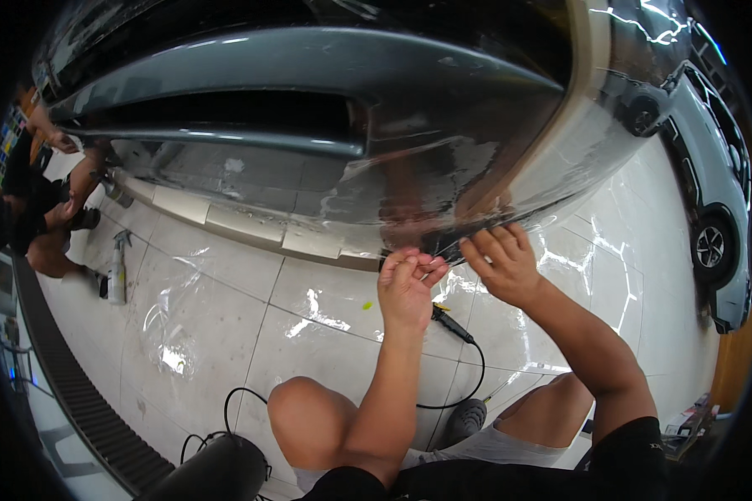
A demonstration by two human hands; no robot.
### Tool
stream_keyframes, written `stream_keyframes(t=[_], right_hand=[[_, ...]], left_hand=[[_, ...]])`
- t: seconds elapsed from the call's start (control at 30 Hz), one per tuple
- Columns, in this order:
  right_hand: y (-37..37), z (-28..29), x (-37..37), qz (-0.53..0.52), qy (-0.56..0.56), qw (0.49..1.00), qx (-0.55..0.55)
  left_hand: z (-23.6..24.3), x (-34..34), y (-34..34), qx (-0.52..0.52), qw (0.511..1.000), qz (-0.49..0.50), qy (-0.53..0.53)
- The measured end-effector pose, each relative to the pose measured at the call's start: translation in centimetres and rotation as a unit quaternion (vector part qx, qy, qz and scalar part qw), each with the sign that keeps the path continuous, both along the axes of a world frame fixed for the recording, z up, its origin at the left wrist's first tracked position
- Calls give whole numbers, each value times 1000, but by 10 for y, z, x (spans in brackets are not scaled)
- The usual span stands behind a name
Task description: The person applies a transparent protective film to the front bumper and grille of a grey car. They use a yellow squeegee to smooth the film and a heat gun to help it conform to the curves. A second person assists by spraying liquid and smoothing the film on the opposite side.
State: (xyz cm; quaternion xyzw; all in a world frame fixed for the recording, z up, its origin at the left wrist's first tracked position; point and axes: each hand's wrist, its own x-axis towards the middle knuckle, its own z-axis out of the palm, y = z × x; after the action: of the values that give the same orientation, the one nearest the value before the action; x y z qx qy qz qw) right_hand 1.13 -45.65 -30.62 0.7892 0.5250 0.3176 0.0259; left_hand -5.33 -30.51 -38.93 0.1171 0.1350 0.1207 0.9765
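The lower edge of a dark, glossy car bumper (476, 179) spans the view in front of me, with a wet, wrinkled sheet of clear film (426, 171) over it. My left hand (405, 288) is closed at the bottom edge, thumb and fingers pinching the film's edge. Just to its right, my right hand (505, 263) has its fingers bent and closed on the film along the same lower edge. The fingertips of both hands are partly lost against the dark bumper and shiny film.
A black-handled tool (453, 324) with a cable lies on the tiled floor (226, 334) below my hands. To the left stand a spray bottle (117, 271) and a crouching person (54, 200) at the same car. A light-coloured car (718, 209) is parked at the right. A black cylinder (217, 472) stands near my knee.
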Motion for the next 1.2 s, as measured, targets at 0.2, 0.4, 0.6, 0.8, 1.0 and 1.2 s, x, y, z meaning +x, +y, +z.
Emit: stream_keyframes(t=[0.2, 0.4, 0.6, 0.8, 1.0, 1.2], right_hand=[[-4, 4, -5, 35, 26, 999, 29], [-8, 8, -13, 28, 74, 996, 34], [-15, 14, -16, 40, 49, 997, 51], [-28, 5, -3, 61, 81, 995, 19], [-32, 2, -1, 35, 92, 995, 11], [-31, -2, 7, -10, 106, 994, -3]], left_hand=[[18, -5, -2, 168, 980, 21, 104], [61, -22, -24, 862, 439, 250, 52], [43, -9, -2, 907, 356, 212, -78], [31, 6, 2, 904, 344, 210, -141], [17, 18, -2, 910, 322, 206, -163], [16, 31, -3, 928, 288, 189, -140]])
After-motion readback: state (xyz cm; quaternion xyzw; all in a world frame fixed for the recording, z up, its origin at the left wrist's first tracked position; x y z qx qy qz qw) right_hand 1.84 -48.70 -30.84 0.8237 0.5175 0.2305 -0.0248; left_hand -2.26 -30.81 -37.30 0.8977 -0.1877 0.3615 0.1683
